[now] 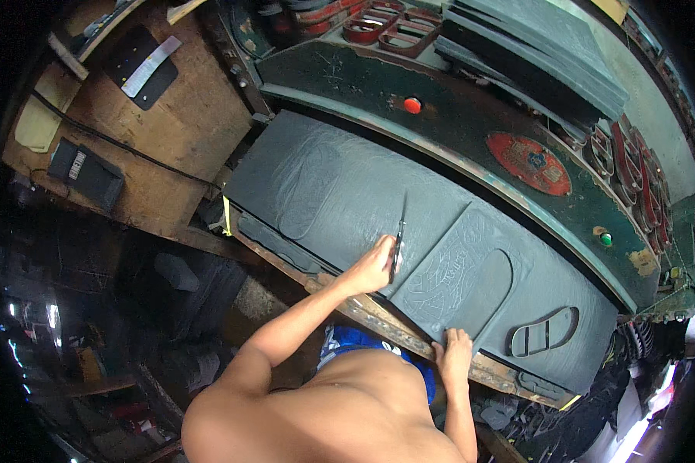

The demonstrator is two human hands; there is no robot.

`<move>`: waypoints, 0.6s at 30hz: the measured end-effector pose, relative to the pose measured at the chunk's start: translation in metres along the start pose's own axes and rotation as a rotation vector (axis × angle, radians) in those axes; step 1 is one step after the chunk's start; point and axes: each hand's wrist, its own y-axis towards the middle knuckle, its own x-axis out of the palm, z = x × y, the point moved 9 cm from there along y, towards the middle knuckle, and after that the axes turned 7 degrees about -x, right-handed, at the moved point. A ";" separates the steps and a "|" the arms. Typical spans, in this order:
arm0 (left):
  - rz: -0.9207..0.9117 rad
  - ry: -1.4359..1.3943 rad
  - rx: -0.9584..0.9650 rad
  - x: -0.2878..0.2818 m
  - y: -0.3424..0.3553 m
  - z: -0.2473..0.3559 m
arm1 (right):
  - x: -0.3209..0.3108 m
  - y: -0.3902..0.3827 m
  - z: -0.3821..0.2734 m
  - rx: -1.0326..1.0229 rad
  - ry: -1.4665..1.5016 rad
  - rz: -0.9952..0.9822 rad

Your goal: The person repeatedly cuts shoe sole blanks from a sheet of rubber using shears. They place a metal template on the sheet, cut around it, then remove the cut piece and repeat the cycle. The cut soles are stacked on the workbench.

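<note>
Flat and clear

The left grip [379, 262] clasps a slim bladed tool [401, 230]; whether the right hand [453, 355] pinches the patterned grey sheet [452, 266], I can't tell. The sheet lies on the slab [363, 204]: hold it flat, blade angled away.

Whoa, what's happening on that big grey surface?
Somebody is working by hand. The left hand holds a thin pointed tool, perhaps a knife, its tip pointing away. The right hand is at the near edge of a grey sheet with curved marks. A sole-shaped frame lies farther right, untouched.
</note>
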 end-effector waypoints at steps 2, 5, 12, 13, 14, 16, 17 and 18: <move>-0.060 -0.296 -0.032 0.018 -0.006 0.017 | 0.007 -0.014 -0.008 -0.029 0.062 -0.074; -0.093 -0.761 0.018 0.029 -0.005 0.047 | 0.010 -0.039 -0.013 -0.005 0.279 -0.332; -0.610 -0.771 -0.406 0.085 0.004 0.057 | -0.066 0.057 0.028 -0.051 0.464 0.029; -0.675 -0.705 -0.453 0.093 0.004 0.055 | -0.079 0.085 0.035 -0.085 0.315 0.200; -0.697 -0.569 -0.473 0.101 0.004 0.053 | -0.086 0.110 0.044 -0.091 0.162 0.304; -0.682 -0.464 -0.531 0.110 0.004 0.049 | -0.083 0.152 0.058 -0.026 -0.002 0.373; -0.664 -0.414 -0.545 0.113 0.005 0.047 | -0.074 0.166 0.059 -0.043 -0.040 0.298; -0.719 -0.445 -0.573 0.121 0.002 0.047 | -0.065 0.177 0.059 -0.048 -0.072 0.227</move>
